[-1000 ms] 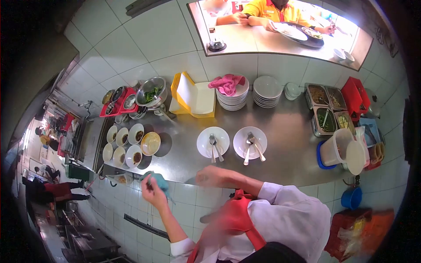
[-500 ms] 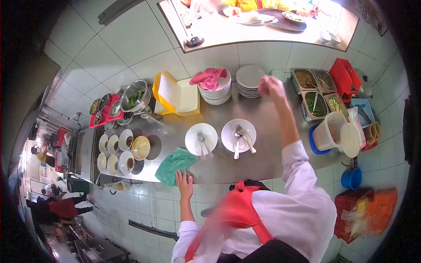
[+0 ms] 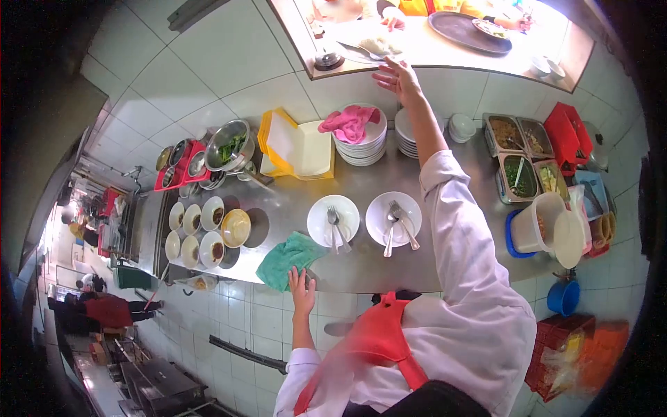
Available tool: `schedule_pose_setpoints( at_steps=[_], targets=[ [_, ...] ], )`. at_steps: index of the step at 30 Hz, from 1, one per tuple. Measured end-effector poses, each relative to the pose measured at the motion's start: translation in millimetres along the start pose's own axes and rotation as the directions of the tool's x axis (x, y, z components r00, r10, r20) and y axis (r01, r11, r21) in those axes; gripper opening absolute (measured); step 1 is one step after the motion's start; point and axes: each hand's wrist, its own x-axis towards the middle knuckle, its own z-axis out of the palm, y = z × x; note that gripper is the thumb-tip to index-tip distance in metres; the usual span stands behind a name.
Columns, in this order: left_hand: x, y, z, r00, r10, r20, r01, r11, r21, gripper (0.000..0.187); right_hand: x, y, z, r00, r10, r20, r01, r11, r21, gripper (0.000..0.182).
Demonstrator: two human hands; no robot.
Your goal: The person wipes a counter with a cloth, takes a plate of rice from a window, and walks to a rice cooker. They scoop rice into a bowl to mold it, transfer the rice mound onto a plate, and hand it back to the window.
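My left hand (image 3: 301, 289) rests with fingers apart on the edge of a green cloth (image 3: 286, 258) at the counter's front edge. Reaching up to the serving window, my right hand (image 3: 401, 80) has its fingers spread and is just below a plate of food (image 3: 361, 50) with a utensil on it. Two white plates (image 3: 319, 235) (image 3: 375, 240), each with a fork and spoon, lie on the steel counter. Behind them are a plate stack (image 3: 361, 153) topped by a pink cloth (image 3: 351, 124) and another stack (image 3: 407, 142), partly behind my right forearm.
Sauce bowls (image 3: 212, 250), a metal bowl of greens (image 3: 229, 146) and a yellow-edged box (image 3: 306, 149) are at left. Food trays (image 3: 517, 177) and a clear tub (image 3: 533, 229) stand at right. Beyond the window, a person's hand (image 3: 394, 19) is near the plate.
My right hand has moved up and left from beside the plate stack to the window, its fingers now spread. The view has shifted, and my left hand remains at the green cloth.
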Motion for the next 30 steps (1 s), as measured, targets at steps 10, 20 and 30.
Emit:
schedule_pose_setpoints(
  at_steps=[10, 20, 30],
  targets=[
    [1, -4, 1, 1.0, 0.021, -0.005, -0.022, 0.999, -0.049, 0.049, 16, 21, 27, 0.994, 0.012, 0.112, -0.035, 0.978, 0.208, 0.05],
    [4, -12, 1, 1.0, -0.019, -0.011, 0.017, 0.99, -0.139, 0.048, -19, 19, 38, 0.996, -0.048, 0.08, 0.027, 0.969, 0.246, 0.043],
    [9, -14, -11, 0.987, -0.114, -0.112, 0.072, 0.943, -0.324, 0.039, -149, 3, 76, 0.996, 0.055, 0.076, -0.068, 0.983, 0.169, 0.037]
  ],
)
